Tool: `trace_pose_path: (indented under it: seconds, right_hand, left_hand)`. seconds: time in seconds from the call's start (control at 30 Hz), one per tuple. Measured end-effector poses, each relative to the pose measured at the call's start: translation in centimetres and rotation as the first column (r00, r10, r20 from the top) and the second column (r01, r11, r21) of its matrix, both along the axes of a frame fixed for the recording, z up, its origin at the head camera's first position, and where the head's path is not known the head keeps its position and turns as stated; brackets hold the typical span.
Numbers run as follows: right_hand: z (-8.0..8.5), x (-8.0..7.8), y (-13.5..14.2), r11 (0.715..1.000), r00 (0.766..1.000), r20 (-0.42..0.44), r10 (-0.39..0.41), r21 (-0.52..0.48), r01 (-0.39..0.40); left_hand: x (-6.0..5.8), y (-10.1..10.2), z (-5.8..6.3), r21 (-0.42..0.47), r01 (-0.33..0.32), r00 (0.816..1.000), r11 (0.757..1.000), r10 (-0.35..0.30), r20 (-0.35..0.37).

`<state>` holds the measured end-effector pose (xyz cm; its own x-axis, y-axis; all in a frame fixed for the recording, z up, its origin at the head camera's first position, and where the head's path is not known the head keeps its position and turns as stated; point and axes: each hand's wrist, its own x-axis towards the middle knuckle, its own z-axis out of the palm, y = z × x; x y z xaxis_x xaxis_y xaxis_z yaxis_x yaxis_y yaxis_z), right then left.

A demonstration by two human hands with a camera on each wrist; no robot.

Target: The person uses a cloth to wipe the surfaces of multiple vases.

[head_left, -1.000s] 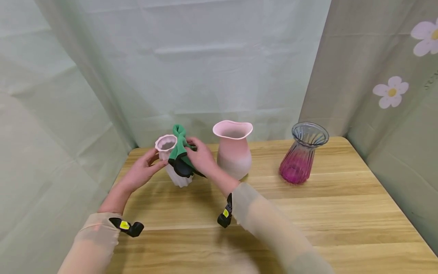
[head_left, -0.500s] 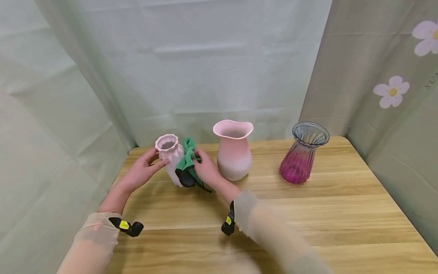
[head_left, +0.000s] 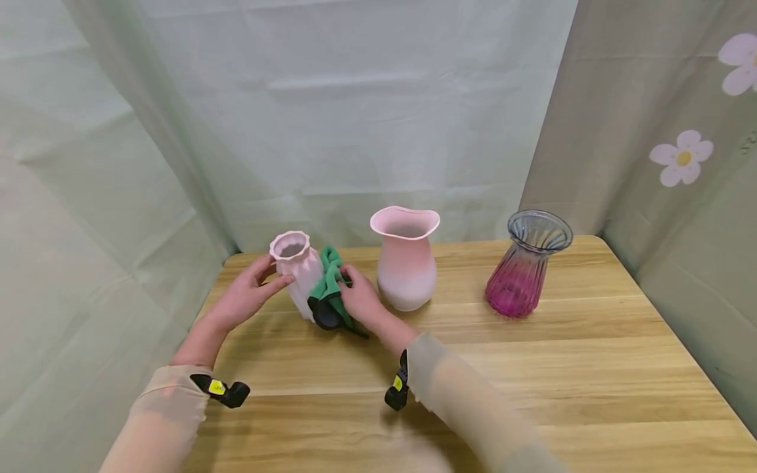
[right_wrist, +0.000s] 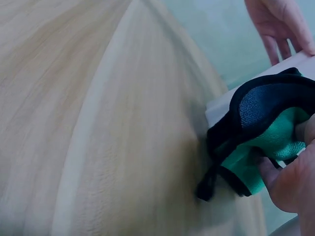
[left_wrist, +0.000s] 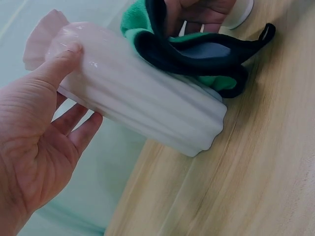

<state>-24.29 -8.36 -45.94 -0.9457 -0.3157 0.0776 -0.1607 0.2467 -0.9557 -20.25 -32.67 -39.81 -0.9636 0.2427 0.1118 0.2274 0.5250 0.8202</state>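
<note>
A pale pink fluted vase (head_left: 303, 276) with a scalloped rim stands at the left of the table. My left hand (head_left: 245, 295) holds it just below the neck, thumb on the near side and fingers behind, as the left wrist view also shows. A green cloth (head_left: 326, 284) with black edging is bunched in my right hand (head_left: 362, 301), pinched between thumb and fingers. The cloth lies against the lower right side of the vase and covers part of it. In the right wrist view, a black loop (right_wrist: 204, 191) hangs from the cloth's edge.
Close to the right hand stands a wider pink-to-white vase (head_left: 407, 276) with a wavy rim. Farther right is a ribbed glass vase (head_left: 516, 282), grey above and magenta below. The wooden table (head_left: 591, 368) backs onto a pale curtain (head_left: 378, 118).
My right hand and the cloth have moved down the vase from near its neck toward its lower right side, and slightly right. The left hand keeps its hold with hardly any movement.
</note>
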Motion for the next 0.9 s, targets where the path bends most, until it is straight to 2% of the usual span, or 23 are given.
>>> trace_pose_path:
  seconds: [0.17,0.43,0.53,0.67,0.9]
  right_hand:
    - [2.0,0.0,-0.1,1.0,1.0,-0.015,-0.011,-0.01,0.011]
    - [5.6,0.0,0.0,0.994,0.996,-0.093,0.014,-0.106,-0.024]
    - [6.5,0.2,-0.1,0.995,0.993,-0.114,0.008,-0.099,-0.019]
    - [6.8,0.1,-0.3,0.998,0.992,-0.127,-0.004,-0.058,-0.004]
    - [6.1,-0.2,-0.3,0.999,0.992,-0.124,-0.006,-0.041,0.001]
  left_hand:
    - [0.1,0.0,0.0,0.003,-0.005,1.0,1.0,0.005,0.009]
    - [0.0,-0.2,-0.1,-0.007,-0.01,1.0,1.0,0.01,0.006]
    - [0.0,-0.3,-0.2,-0.017,-0.01,1.0,1.0,0.01,0.009]
    - [0.0,-0.4,-0.2,-0.024,-0.002,1.0,1.0,0.002,0.009]
    - [-0.1,-0.3,-0.2,-0.014,-0.001,1.0,1.0,0.001,0.014]
